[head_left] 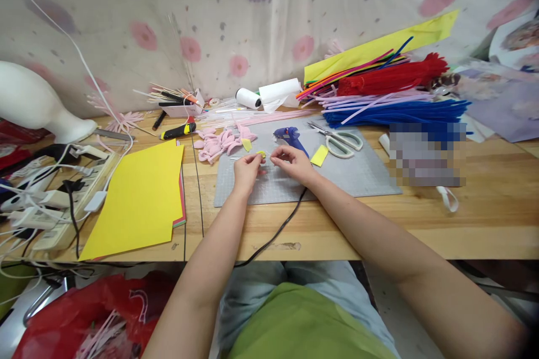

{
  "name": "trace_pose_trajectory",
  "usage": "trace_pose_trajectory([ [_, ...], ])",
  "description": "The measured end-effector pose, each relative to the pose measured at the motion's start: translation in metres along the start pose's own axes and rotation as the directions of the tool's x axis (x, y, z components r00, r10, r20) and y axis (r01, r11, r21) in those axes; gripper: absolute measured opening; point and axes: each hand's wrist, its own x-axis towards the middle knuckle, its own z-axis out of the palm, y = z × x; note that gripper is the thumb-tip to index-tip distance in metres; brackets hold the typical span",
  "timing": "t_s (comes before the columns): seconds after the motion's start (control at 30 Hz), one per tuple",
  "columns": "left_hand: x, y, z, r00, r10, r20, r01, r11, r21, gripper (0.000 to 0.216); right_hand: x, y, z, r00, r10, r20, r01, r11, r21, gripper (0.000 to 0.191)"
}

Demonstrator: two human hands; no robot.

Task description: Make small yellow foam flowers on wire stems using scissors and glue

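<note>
My left hand (248, 173) pinches a small yellow piece (261, 154) over the grey cutting mat (269, 186). Close beside it, my right hand (290, 164) has its thumb and fingertips pressed together; what lies between them, if anything, is too small to make out. Behind my right hand lies a blue hot glue gun (290, 136), partly hidden by that hand. A yellow paper piece (319, 155) and scissors (337, 141) with pale green and white handles rest on the mat to the right. Pink fuzzy shapes (219, 143) are heaped left of the mat, with a yellow cut piece (246, 145) by them.
Yellow sheets (138, 196) and a power strip (76, 207) with tangled cables occupy the left. A utility knife (177, 130) lies behind the sheets. Blue pipe cleaners (396, 114) and red ones (391, 76) are stacked at the back right. A black cord (278, 230) crosses the front edge.
</note>
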Motion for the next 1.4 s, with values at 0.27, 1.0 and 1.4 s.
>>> trace_pose_trajectory([
  [0.27,0.001,-0.002,0.000,1.000,0.027,0.006,-0.027,1.000,0.014,0.017,0.000,-0.002,0.003,0.999,-0.018,0.051,0.021,0.998,-0.061,0.011],
  [1.0,-0.003,0.002,0.001,1.000,0.014,0.000,-0.014,0.999,-0.030,0.017,0.000,-0.003,0.004,0.998,0.035,0.053,-0.031,0.996,-0.087,0.013],
  [1.4,-0.005,0.007,0.001,0.999,-0.037,0.000,0.037,0.997,-0.065,0.017,0.000,-0.004,0.004,0.996,0.056,0.063,-0.051,0.996,-0.077,0.011],
])
